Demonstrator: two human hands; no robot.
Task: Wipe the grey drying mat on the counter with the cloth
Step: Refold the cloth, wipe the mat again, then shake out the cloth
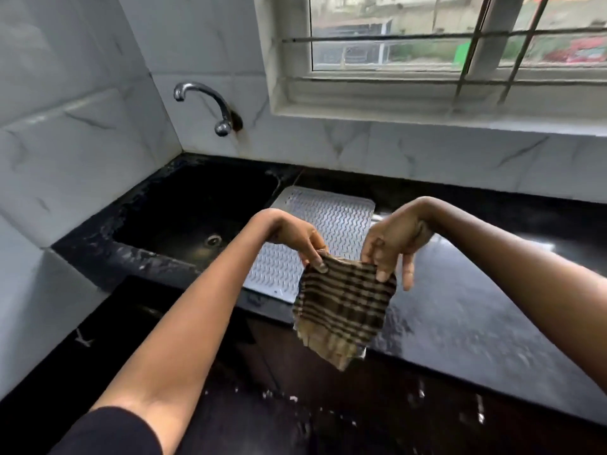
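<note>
Both hands hold the cloth (345,307) up at the centre of the frame: the left hand (295,238) pinches its upper left corner, the right hand (391,244) its upper right, fingers clamped on the fabric. The checked cloth hangs down spread between them, probably being opened out or readied for folding before wiping. The mat (315,221) lies just behind and partly hidden by the hands, flat on the black table (476,290) beside the sink (197,205), not yet touched.

Two hands (297,239) (392,246), one cloth (345,310), one mat (323,211), one sink (193,205), one tap (210,105)
</note>
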